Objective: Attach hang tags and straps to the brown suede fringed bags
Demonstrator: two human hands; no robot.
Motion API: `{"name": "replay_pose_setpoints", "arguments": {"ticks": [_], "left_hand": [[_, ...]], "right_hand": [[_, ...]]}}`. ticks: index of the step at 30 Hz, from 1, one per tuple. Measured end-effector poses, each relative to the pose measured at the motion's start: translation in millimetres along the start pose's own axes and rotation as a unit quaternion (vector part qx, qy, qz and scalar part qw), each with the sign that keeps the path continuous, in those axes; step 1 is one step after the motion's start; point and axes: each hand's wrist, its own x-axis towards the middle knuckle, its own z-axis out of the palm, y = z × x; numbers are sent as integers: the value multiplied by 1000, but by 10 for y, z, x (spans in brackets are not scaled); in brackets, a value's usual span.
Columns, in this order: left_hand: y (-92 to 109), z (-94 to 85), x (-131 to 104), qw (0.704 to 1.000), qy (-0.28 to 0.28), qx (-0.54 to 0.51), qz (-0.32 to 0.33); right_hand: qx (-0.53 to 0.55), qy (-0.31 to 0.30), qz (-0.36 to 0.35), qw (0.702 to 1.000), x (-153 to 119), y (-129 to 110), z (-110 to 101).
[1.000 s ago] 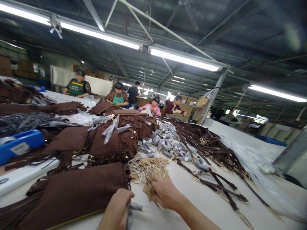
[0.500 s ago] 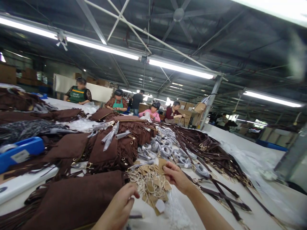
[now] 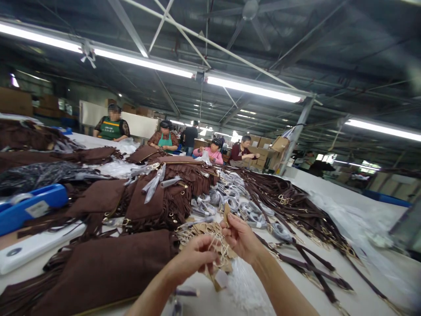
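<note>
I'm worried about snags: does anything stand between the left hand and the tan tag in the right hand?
Only pale cords show between the left hand and the tan tag in the right hand; I can't tell whether they're tied to it.

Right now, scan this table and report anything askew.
The tan card tags with cream string loops look disordered: they lie in a jumbled heap beside the dark-brown fringed fabric bag, loops crossing every way. Nothing looks clearly damaged.
</note>
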Motion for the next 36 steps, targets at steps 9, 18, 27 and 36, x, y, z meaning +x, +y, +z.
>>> {"name": "replay_pose_setpoints", "arguments": {"ticks": [9, 18, 27, 36], "left_hand": [[27, -321, -364, 994, 72, 79, -27], [592, -460, -504, 946, 102, 306, 33], [743, -376, -559, 890, 115, 437, 62], [284, -331, -870, 874, 38, 478, 83]], "right_hand": [[4, 65, -35, 997, -32, -56, -159], [-177, 166, -103, 965, -62, 198, 32], [-169, -172, -7, 970, -284, 562, 829], [-175, -161, 57, 970, -313, 277, 340]]}}
